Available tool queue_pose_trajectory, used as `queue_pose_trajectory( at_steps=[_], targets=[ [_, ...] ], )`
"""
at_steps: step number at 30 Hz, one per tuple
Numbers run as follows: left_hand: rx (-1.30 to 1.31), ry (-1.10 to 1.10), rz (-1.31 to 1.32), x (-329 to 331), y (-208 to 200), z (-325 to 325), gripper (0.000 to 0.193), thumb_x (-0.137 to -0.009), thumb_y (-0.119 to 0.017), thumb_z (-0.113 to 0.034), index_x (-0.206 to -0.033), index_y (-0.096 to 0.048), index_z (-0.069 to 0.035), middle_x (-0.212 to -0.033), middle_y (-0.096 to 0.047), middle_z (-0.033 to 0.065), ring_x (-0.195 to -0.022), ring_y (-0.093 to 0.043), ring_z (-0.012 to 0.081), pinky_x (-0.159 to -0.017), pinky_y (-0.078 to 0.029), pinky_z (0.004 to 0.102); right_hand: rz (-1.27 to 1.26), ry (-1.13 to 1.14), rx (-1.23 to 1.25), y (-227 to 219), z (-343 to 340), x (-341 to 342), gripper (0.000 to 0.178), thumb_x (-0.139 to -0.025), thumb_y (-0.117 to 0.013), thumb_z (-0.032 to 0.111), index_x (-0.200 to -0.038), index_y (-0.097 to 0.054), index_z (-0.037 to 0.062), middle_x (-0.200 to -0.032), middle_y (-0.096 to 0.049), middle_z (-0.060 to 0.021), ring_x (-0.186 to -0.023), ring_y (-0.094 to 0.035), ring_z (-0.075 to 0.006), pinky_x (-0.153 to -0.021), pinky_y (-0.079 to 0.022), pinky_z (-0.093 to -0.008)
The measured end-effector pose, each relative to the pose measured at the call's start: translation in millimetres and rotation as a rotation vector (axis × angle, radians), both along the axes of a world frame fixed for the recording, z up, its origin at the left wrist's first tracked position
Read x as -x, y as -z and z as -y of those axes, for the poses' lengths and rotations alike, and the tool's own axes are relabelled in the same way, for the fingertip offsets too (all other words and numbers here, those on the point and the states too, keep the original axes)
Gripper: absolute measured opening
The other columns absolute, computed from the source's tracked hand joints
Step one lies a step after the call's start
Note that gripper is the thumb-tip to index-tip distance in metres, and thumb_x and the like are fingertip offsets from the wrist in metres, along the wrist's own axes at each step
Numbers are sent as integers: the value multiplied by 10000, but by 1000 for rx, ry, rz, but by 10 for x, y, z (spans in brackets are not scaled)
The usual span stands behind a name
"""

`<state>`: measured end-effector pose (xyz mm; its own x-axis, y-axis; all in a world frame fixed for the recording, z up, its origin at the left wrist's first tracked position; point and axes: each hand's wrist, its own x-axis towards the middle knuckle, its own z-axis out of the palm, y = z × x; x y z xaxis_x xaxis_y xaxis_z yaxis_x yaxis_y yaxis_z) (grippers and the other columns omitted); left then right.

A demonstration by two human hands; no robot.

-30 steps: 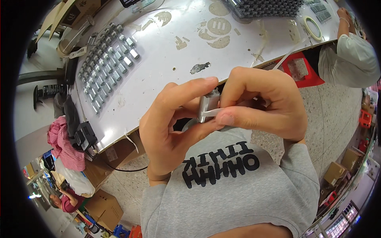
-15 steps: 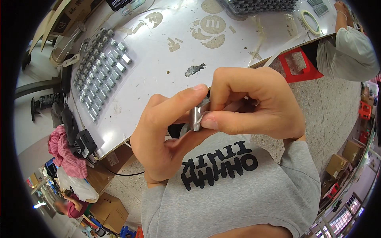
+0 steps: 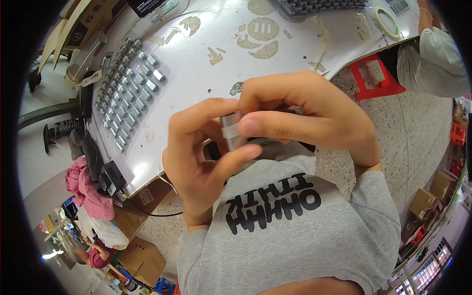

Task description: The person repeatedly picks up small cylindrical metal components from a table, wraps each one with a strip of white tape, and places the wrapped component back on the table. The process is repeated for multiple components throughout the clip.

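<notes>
Between my hands, above the table's near edge, is a small silvery rectangular metal block (image 3: 229, 119) with a pale translucent band (image 3: 230, 132) across it. The fingers and thumb of my left hand (image 3: 191, 152) close around the block from its top and bottom ends. My right hand (image 3: 319, 118) is pinched, its thumb pressing at the block's right side where the band lies. What the curled right fingers grip behind the thumb is hidden.
A clear tray (image 3: 129, 93) of similar metal blocks sits on the white table (image 3: 196, 73) at left. Another dark, filled tray (image 3: 322, 7) and a tape roll (image 3: 387, 22) are at the far right. A red stool (image 3: 376, 78) stands beside a co-worker's sleeve (image 3: 437, 54).
Both hands have shifted slightly left and the block has turned, showing a broader face. My left thumb has come into view below it. The pale band now lies across the block.
</notes>
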<state>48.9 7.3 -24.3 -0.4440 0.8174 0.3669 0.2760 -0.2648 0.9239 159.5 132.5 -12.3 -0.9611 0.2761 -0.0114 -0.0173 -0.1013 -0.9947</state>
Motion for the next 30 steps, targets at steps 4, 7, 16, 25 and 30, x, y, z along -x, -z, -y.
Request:
queue_pose_trajectory(
  at_steps=[4, 7, 16, 25, 30],
  targets=[
    [-47, 87, 292, 22, 32, 32, 496, -656, -701, -64, -1055, -427, 44, -862, -542, 91, -721, -528, 104, -633, -404, 193, -76, -37, 173, -28, 9, -18, 151, -800, -563, 121, -709, -521, 7, -568, -457, 26, -501, -365, -6, -427, -260, -168],
    [-136, 112, 326, -40, 99, 10, 503, -705, -676, -112, -1082, -388, 53, -934, -516, 112, -775, -520, 121, -687, -401, 215, -79, 35, 121, -58, 57, -18, 133, -784, -558, 97, -691, -513, 13, -560, -451, 34, -495, -355, -4, -423, -250, -170],
    [-285, 22, 64, -115, 235, -97, 559, -734, -656, -174, -1122, -327, 58, -1037, -471, 140, -808, -516, 144, -710, -411, 238, -29, 74, 97, -149, 32, -107, 98, -751, -551, 61, -673, -507, 22, -547, -456, 36, -471, -344, -7, -414, -232, -173],
    [-214, -15, -268, -26, 111, -57, 563, -663, -682, -24, -1108, -347, 54, -1020, -487, 163, -768, -540, 153, -655, -438, 231, -100, 108, -238, -226, 28, -187, 78, -745, -558, 38, -678, -530, 9, -516, -455, 24, -432, -363, -13, -386, -244, -190],
    [-223, 30, -234, -25, 89, -83, 564, -655, -689, -3, -1103, -350, 57, -1010, -494, 170, -755, -550, 156, -646, -445, 229, -68, 137, -294, -250, -19, -199, 72, -741, -563, 34, -678, -535, 12, -512, -454, 19, -435, -369, -15, -390, -249, -188]
  ],
)
